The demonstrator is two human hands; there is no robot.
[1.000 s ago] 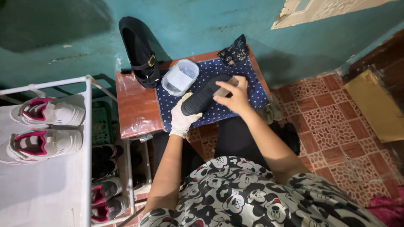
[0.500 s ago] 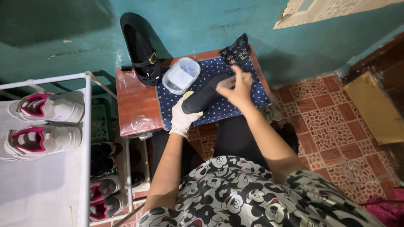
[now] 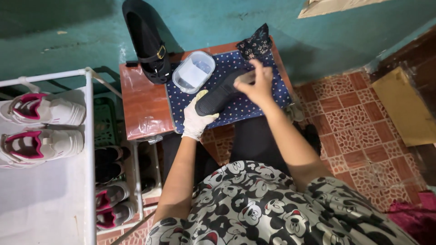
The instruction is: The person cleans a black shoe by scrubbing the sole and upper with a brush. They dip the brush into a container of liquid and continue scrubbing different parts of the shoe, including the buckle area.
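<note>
A black shoe (image 3: 219, 96) lies slantwise on a blue dotted cloth (image 3: 236, 108) spread over a small wooden table (image 3: 144, 105). My left hand (image 3: 196, 119), in a white glove, grips the shoe's toe end. My bare right hand (image 3: 258, 82) is at the heel end, thumb at the shoe's opening and forefinger lifted. A second black shoe (image 3: 149, 49) with a buckle strap leans against the teal wall behind the table. Beside it, on the cloth, stands a clear plastic container (image 3: 193, 71).
A crumpled dark patterned cloth (image 3: 257, 42) sits at the table's far right corner. On the left, a white rack (image 3: 89, 136) holds white and pink sneakers (image 3: 42, 110) on top and more shoes (image 3: 111, 200) below. Patterned floor tiles (image 3: 355, 123) and a cardboard piece (image 3: 405, 108) lie to the right.
My right hand slid from flat on the shoe's middle toward its heel, lifting the forefinger. My left hand kept its grip on the toe.
</note>
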